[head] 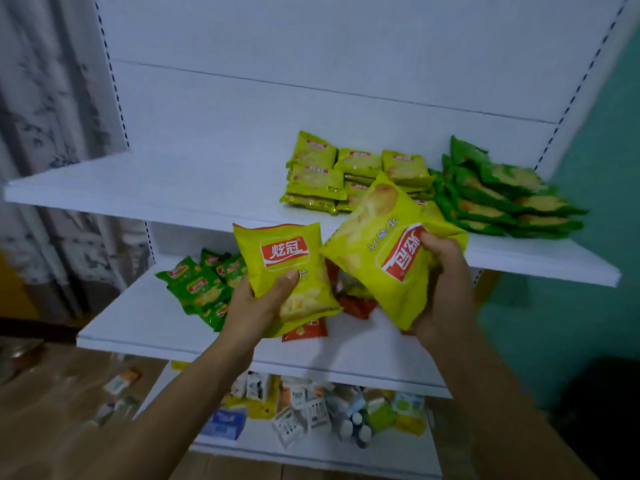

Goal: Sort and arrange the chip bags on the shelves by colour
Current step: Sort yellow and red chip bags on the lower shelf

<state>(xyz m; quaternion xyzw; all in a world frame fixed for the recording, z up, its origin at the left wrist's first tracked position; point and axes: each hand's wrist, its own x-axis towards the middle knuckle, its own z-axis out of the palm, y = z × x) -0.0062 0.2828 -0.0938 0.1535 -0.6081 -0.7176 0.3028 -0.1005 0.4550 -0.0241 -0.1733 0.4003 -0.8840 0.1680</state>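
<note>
The left hand (266,299) grips a yellow chip bag (284,271) from below, thumb laid across its front, the red logo upright and facing the camera. The right hand (440,271) clutches a second yellow bag (384,247) by its end, fingers curled over the red label, which reads upside down; this bag tilts up and left so that its far corner overlaps the front of the upper shelf (138,188). The two bags nearly meet at their near edges, both held in front of the shelving between the upper and middle levels. On the upper shelf a stack of yellow bags (332,174) lies just left of a pile of green bags (498,192), the two groups touching. On the middle shelf (145,323) a smaller heap of green bags (204,285) sits at the left, and red bags (304,330) show from under and between the held ones. The bottom shelf (311,455) carries a jumble of mixed small packets (311,407), too blurred to identify
</note>
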